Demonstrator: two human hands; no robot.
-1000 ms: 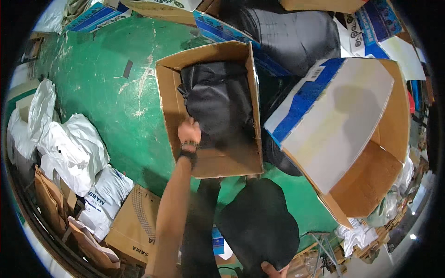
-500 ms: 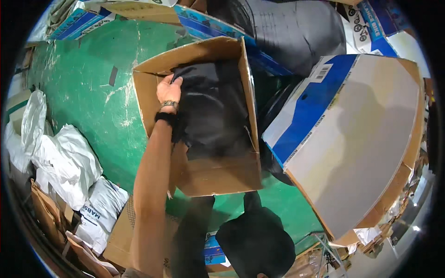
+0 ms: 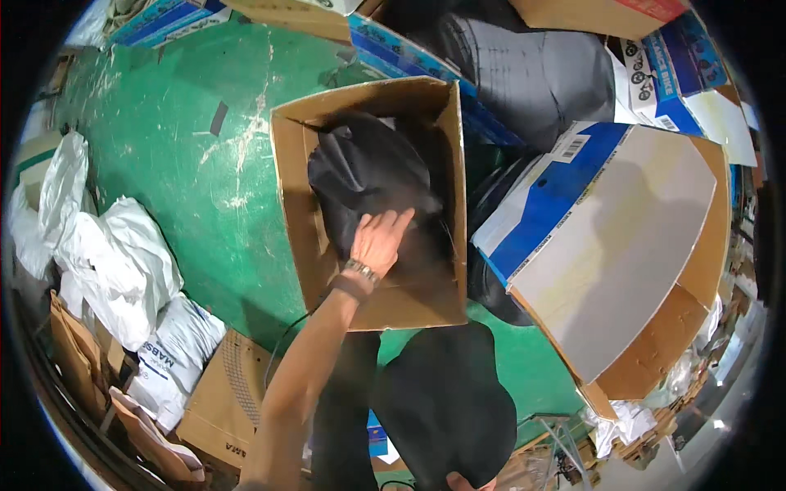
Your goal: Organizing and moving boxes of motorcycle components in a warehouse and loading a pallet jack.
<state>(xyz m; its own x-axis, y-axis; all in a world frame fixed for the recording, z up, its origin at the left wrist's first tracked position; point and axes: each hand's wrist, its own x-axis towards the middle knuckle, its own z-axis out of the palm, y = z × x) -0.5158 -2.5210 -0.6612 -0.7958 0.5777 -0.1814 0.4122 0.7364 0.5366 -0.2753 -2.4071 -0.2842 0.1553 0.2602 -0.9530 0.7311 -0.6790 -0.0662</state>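
Observation:
My left hand (image 3: 381,243) reaches into an open cardboard box (image 3: 385,315), its fingers stretched out over a dark, smooth black sheet-like piece (image 3: 368,159). That piece lies bent inside the box, and the hand is at its lower edge. A watch and a dark band circle the wrist. At the lower edge of the view my right hand (image 3: 469,481) shows only in part, its fingers closed on the bottom of a flat black piece with a rounded outline (image 3: 454,393). This second piece hangs in front of my legs, just below the box.
A white-and-blue carton (image 3: 606,245) leans at the right. Black material (image 3: 532,74) fills another box behind. White plastic bags (image 3: 119,262) and flattened cardboard (image 3: 221,401) lie at the left on the green floor (image 3: 188,188).
My left hand has let go of the black sheet's left edge and moved down and right. The sheet in the box is now more bunched. The black piece in my right hand shows higher.

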